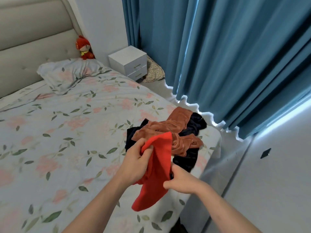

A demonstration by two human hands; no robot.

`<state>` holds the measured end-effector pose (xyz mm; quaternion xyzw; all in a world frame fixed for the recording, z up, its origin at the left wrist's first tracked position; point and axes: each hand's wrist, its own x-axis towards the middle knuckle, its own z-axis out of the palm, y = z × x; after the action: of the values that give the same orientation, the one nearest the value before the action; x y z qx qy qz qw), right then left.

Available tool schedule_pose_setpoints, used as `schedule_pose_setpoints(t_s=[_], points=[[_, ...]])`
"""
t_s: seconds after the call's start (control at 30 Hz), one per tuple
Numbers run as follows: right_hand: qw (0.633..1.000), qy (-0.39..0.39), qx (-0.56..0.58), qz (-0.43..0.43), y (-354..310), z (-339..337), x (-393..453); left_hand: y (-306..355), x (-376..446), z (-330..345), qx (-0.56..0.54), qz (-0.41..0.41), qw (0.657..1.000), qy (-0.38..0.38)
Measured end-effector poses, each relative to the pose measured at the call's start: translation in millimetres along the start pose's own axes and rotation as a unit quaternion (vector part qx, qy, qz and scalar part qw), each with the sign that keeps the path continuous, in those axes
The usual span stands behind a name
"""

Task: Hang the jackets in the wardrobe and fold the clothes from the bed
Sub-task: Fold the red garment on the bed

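- The folding step seems to be in hand: a person holds a red garment (156, 167) up over the bed (50, 140).
- Left hand (134, 163) has its fingers (148, 149) closed on the garment's top edge; right hand (182, 179) pinches its lower side edge.
- The cloth hangs bunched between both hands, its tail drooping below them.
- Next move likely calls for spreading it flat and finding the seams.
- A rust and dark pile (171, 132) waits just beyond the fingers.
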<state>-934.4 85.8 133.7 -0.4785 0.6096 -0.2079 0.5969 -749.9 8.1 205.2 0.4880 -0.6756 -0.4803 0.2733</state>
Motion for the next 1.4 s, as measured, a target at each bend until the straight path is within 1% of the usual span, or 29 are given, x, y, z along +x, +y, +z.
schedule_pose_setpoints(t_s=[0.03, 0.13, 0.23, 0.33, 0.4, 0.43, 0.47, 0.53, 0.6, 0.7, 0.8, 0.9, 1.0, 1.1, 1.13, 1.2, 1.33, 1.4], points=[[1.000, 0.003, -0.023, -0.003, 5, 12, -2, 1, -7, -3, 0.005, 0.009, 1.000, -0.011], [0.995, 0.065, -0.079, -0.015, 18, 37, -5, -2, -22, -13, 0.011, 0.022, 0.999, -0.025], [0.996, 0.075, -0.046, 0.022, 27, 44, -7, -8, -36, -26, 0.008, 0.026, 0.999, -0.016], [0.991, 0.121, -0.036, 0.050, 33, 42, -4, -31, -49, -46, 0.052, -0.015, 0.998, 0.014], [0.988, 0.144, -0.040, 0.038, 34, 40, -3, -51, -61, -60, 0.101, -0.055, 0.993, 0.018], [0.988, 0.149, -0.045, 0.024, 34, 42, -3, -61, -68, -67, 0.122, -0.078, 0.989, 0.004], [0.988, 0.146, -0.049, 0.006, 35, 44, -3, -69, -76, -73, 0.136, -0.094, 0.986, -0.018], [0.991, 0.115, -0.059, -0.023, 34, 49, -4, -83, -89, -79, 0.164, -0.116, 0.978, -0.063], [0.994, 0.077, -0.076, -0.033, 34, 51, -2, -93, -97, -79, 0.182, -0.124, 0.972, -0.082], [0.992, 0.034, -0.116, -0.044, 39, 52, -3, -104, -108, -80, 0.142, -0.145, 0.978, -0.051], [0.984, 0.011, -0.171, -0.052, 46, 48, -8, -109, -115, -78, 0.106, -0.166, 0.980, -0.014], [0.968, -0.006, -0.246, -0.040, 60, 43, -13, -115, -119, -73, 0.121, -0.170, 0.978, -0.017], [0.953, -0.009, -0.303, 0.013, 81, 40, -18, -117, -121, -71, 0.132, -0.167, 0.977, -0.031], [0.941, 0.003, -0.334, 0.055, 103, 39, -25, -120, -124, -76, 0.137, -0.155, 0.977, -0.051], [0.941, 0.009, -0.334, 0.058, 107, 41, -28, -120, -127, -79, 0.143, -0.154, 0.976, -0.061], [0.952, 0.014, -0.299, 0.057, 109, 46, -37, -123, -134, -86, 0.146, -0.156, 0.974, -0.074], [0.976, 0.023, -0.208, 0.064, 104, 80, -52, -129, -157, -101, 0.135, -0.151, 0.978, -0.057], [0.974, 0.048, -0.211, 0.059, 108, 105, -57, -135, -173, -111, 0.137, -0.138, 0.980, -0.048]])
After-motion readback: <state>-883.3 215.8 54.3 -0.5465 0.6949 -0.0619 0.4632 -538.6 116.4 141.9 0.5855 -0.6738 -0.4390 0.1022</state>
